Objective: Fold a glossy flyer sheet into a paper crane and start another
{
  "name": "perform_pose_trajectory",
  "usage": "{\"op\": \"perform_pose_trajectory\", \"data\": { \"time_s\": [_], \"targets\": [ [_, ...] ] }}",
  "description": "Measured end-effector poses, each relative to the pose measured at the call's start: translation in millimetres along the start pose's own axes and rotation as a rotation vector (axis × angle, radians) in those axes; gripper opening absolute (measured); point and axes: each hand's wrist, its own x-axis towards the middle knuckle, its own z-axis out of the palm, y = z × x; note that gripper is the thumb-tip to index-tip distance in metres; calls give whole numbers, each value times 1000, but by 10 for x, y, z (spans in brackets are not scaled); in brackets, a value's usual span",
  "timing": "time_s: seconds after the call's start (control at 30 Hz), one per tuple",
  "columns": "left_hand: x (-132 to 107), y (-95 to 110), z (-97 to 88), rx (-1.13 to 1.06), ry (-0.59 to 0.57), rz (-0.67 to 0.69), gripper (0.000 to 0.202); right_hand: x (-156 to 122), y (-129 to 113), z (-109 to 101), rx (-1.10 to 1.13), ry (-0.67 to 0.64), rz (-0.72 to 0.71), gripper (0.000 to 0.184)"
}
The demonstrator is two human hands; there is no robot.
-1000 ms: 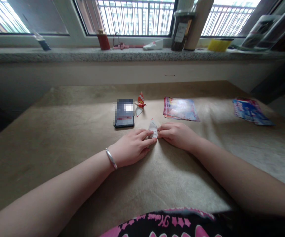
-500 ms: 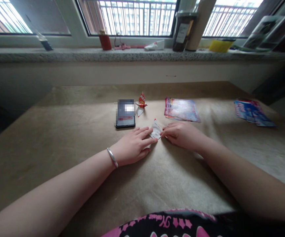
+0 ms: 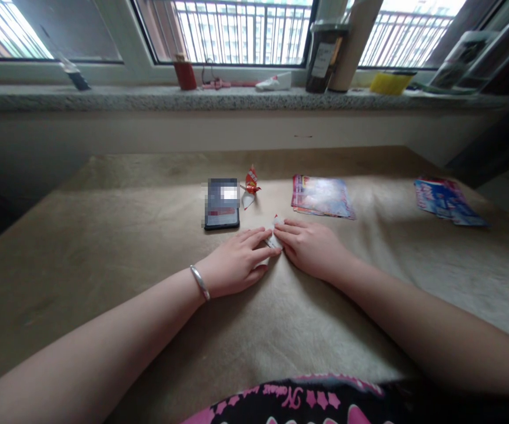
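A small white folded paper (image 3: 274,237) with a red edge lies on the beige table cover (image 3: 104,235) in the middle. My left hand (image 3: 236,264), a silver bangle on its wrist, pinches the paper's left side between fingers and thumb. My right hand (image 3: 311,247) lies flat with its fingers stretched over the paper's right side, pressing it down. Most of the paper is hidden under the fingers.
Just beyond the hands are a dark phone (image 3: 222,203), a small red folded paper figure (image 3: 250,182) and a stack of coloured sheets (image 3: 322,196). More sheets (image 3: 448,200) lie far right. A red cup (image 3: 185,73), a dark jar (image 3: 322,56) and a yellow item (image 3: 389,81) stand on the windowsill.
My right hand has gone from a pinch at the paper's edge to lying flat over it, sliding slightly left. Less of the paper shows. My left hand has stayed in place.
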Motion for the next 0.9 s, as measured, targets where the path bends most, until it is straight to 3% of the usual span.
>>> {"op": "perform_pose_trajectory", "data": {
  "time_s": [0.53, 0.73, 0.9],
  "targets": [
    [57, 60, -28, 7, -27, -5, 36, 105, 177, 63, 5, 22, 61, 34],
    [46, 73, 1, 58, -45, -82, 56, 114, 179, 95, 20, 18, 71, 38],
    [38, 67, 10, 118, -52, -95, 54, 111, 226, 104, 49, -26, 87, 40]
  ]
}}
